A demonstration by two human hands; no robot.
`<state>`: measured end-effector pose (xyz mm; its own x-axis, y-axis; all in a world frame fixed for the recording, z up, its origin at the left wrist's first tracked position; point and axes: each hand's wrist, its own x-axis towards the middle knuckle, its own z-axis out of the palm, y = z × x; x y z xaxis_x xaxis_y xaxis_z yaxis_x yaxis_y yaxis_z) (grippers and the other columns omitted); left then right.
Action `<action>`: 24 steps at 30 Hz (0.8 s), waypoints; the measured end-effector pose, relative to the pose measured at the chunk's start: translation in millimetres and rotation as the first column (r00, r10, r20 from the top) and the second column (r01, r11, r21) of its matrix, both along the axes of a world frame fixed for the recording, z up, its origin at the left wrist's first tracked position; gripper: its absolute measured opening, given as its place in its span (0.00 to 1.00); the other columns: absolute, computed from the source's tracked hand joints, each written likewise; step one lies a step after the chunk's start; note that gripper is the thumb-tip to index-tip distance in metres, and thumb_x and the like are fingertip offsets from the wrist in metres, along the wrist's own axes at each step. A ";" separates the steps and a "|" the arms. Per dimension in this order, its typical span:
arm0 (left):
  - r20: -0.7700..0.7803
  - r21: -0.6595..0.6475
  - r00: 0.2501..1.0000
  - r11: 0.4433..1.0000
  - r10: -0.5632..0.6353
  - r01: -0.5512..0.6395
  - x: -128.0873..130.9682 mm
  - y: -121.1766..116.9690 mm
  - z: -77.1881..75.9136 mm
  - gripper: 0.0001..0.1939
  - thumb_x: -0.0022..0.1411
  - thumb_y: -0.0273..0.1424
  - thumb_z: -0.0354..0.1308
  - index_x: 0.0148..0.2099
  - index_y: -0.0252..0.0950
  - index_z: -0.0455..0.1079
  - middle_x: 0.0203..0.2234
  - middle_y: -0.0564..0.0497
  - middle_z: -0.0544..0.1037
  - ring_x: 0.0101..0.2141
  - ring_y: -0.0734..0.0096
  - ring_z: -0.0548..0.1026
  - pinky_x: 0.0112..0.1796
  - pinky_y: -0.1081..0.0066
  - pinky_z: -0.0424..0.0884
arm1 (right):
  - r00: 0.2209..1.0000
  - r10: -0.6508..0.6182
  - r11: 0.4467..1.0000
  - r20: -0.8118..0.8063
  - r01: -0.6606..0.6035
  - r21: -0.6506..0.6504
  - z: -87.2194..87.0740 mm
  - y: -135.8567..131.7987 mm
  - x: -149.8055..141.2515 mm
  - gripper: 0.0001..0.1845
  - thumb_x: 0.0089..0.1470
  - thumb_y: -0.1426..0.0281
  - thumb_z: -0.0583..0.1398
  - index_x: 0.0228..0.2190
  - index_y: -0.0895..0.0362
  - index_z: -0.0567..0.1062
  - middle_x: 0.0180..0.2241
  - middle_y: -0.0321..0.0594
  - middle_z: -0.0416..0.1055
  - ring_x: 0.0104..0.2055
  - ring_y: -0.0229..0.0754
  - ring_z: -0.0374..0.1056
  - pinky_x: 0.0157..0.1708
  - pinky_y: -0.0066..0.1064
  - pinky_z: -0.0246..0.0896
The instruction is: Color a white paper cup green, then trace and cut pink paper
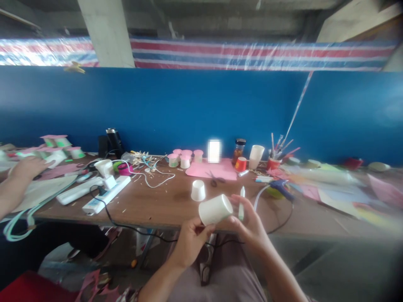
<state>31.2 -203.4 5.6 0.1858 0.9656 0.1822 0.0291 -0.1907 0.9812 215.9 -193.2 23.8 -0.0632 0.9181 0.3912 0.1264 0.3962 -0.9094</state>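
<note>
A white paper cup (214, 209) lies tilted on its side in the air, just over the table's front edge. My left hand (195, 239) is closed on its left end, thumb and fingers around it. In my right hand (248, 222) is a white marker (241, 205) with a green end, held between the fingers, pointing up. The thumb of that hand is close to the cup's right end; whether it touches I cannot tell. Behind the held cup, another white paper cup (198, 191) stands upside down on the table.
Scissors (215, 179) lie by a pink sheet (201, 168). Several cups with pink tops (185, 158) stand at the back. A glue gun (281, 188) is to the right, a power strip (107, 195) to the left. Another person's hand (30, 167) works at far left.
</note>
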 end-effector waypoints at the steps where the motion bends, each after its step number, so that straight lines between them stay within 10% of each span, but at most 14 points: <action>1: -0.052 0.014 0.998 0.999 0.030 -0.030 -4.4 2.9 1.2 0.17 0.55 0.38 0.60 0.44 0.33 0.76 0.33 0.48 0.79 0.35 0.63 0.73 0.40 0.70 0.66 | 1.000 -0.010 1.000 -0.009 0.010 0.005 -0.6 0.9 1.3 0.28 0.49 0.57 0.62 0.49 0.53 0.63 0.49 0.48 0.69 0.51 0.50 0.66 0.47 0.39 0.64; 24: 0.159 -0.254 0.974 0.960 0.162 -0.118 -28.6 8.7 -1.5 0.24 0.51 0.43 0.63 0.47 0.33 0.74 0.34 0.46 0.79 0.34 0.67 0.72 0.36 0.72 0.67 | 0.993 0.014 0.999 0.115 -0.010 -0.033 -6.5 -2.2 -8.2 0.18 0.56 0.62 0.57 0.48 0.53 0.66 0.48 0.46 0.70 0.51 0.48 0.65 0.48 0.39 0.63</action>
